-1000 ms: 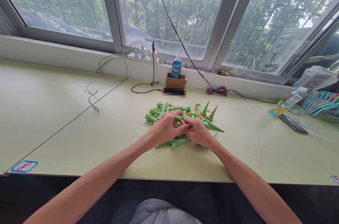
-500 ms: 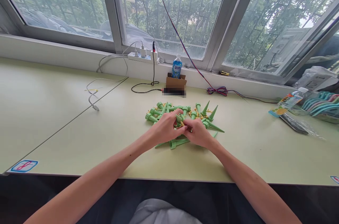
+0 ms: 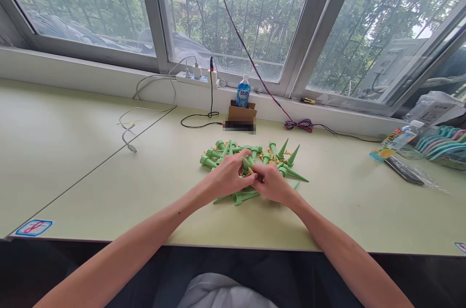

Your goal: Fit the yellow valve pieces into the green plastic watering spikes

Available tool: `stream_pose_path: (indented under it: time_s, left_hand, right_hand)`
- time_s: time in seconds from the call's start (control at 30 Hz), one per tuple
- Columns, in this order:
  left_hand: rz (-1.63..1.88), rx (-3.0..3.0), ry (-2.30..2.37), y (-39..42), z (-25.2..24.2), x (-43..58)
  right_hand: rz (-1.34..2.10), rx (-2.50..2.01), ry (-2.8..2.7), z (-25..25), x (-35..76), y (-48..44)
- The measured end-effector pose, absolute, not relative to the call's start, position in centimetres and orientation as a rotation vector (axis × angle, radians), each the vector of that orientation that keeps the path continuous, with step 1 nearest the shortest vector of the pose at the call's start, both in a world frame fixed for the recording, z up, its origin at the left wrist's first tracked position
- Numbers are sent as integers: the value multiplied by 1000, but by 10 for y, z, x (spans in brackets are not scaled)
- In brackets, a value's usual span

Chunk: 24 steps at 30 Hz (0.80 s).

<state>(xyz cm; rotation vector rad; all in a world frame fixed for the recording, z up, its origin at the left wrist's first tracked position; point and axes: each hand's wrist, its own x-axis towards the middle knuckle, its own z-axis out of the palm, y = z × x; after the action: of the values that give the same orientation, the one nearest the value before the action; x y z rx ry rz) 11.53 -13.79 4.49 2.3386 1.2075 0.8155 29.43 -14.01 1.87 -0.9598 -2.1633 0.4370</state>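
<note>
Over a pile of plastic parts, my two hands meet fingertip to fingertip. My left hand is closed around a green plastic watering spike, partly hidden by the fingers. A small yellow piece shows between the hands, pinched by my right hand; whether it touches the spike I cannot make out. Around them lie several more green spikes, one with its round open end facing left in front of the hands, another pointing right. Small yellow parts are scattered among the spikes.
Behind the pile stands a small cardboard box with a blue-labelled bottle. A cable bundle lies to its right. Farther right are a tilted drink bottle, a phone and teal hangers. A white cable lies left.
Almost nothing differs. The fingers of both hands have shifted very slightly around the spike and the yellow piece.
</note>
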Motion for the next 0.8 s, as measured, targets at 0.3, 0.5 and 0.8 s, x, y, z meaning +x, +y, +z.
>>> stream_pose_path:
  time_s: [0.3, 0.5, 0.8]
  left_hand:
    - [814, 2325, 1207, -140, 45, 115]
    - [802, 2336, 1211, -140, 46, 115]
    - [778, 2341, 1212, -140, 45, 115]
  right_hand:
    - [430, -960, -2163, 18, 294, -139]
    - [431, -965, -2160, 20, 294, -139]
    - [445, -946, -2168, 21, 295, -140]
